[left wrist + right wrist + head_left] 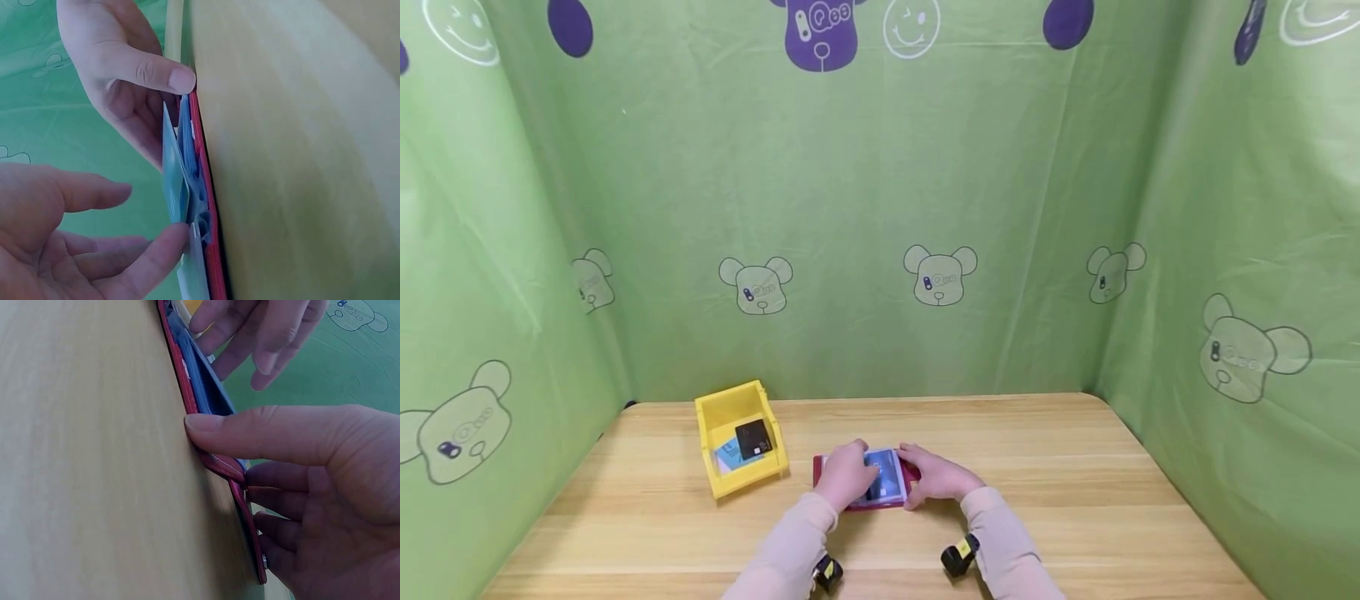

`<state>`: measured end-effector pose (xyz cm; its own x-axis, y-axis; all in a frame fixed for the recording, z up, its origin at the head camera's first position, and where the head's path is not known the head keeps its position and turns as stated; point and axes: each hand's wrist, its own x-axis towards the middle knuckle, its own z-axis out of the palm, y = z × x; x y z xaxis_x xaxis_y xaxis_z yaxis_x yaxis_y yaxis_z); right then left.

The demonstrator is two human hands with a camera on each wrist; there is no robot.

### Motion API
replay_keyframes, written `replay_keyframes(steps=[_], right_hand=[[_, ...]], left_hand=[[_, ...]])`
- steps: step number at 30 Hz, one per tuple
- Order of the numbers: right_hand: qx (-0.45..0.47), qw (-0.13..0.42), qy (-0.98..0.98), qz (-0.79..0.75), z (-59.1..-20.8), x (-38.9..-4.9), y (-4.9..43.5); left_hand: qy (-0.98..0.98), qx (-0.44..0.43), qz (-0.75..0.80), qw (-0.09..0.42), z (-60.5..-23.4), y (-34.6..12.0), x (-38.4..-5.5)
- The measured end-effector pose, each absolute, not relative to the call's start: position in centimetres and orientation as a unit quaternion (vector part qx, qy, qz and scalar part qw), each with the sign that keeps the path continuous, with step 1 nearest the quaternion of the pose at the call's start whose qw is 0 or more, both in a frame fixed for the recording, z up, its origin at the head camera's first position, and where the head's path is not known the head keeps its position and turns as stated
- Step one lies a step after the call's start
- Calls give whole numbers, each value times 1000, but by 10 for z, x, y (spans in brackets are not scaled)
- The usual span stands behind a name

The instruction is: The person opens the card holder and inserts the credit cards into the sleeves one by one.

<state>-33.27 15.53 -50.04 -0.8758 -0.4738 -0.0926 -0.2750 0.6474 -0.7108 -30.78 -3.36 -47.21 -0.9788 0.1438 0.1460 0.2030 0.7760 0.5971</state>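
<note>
A red card holder (817, 471) with clear sleeves lies unfolded on the table. My right hand (943, 477) grips its right end, with the thumb at the near edge and the other fingers at the far side. Over the holder's left part is my left hand (846, 477). In the left wrist view, a blue card or sleeve (175, 169) stands tilted away from the other sleeves. One fingertip of the left hand touches its lower corner, and the thumb stays apart from it. My left hand covers part of the holder in the head view.
A yellow bin (749, 478) stands to the left on the wooden table (1015, 442). Inside it lie a black card (754, 438) and a light blue card (728, 455). Green printed curtains (865, 350) enclose the table at the back and both sides.
</note>
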Motion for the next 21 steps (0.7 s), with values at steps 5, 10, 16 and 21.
replay_keyframes(steps=[5,10,16,21], right_hand=[[-216,132,894,-370,-501,-333,155],[-219,131,892,-373,-501,-333,157],[-218,134,890,-377,-501,-333,158],[-224,136,890,-374,-500,-333,157]], left_hand=[[-948,-82,-302,53,-474,-28,-313],[-961,-82,-255,60,-475,-18,-317],[-973,-88,-201,67,-477,-9,-320],[-967,-85,-236,44,-475,-15,-321]])
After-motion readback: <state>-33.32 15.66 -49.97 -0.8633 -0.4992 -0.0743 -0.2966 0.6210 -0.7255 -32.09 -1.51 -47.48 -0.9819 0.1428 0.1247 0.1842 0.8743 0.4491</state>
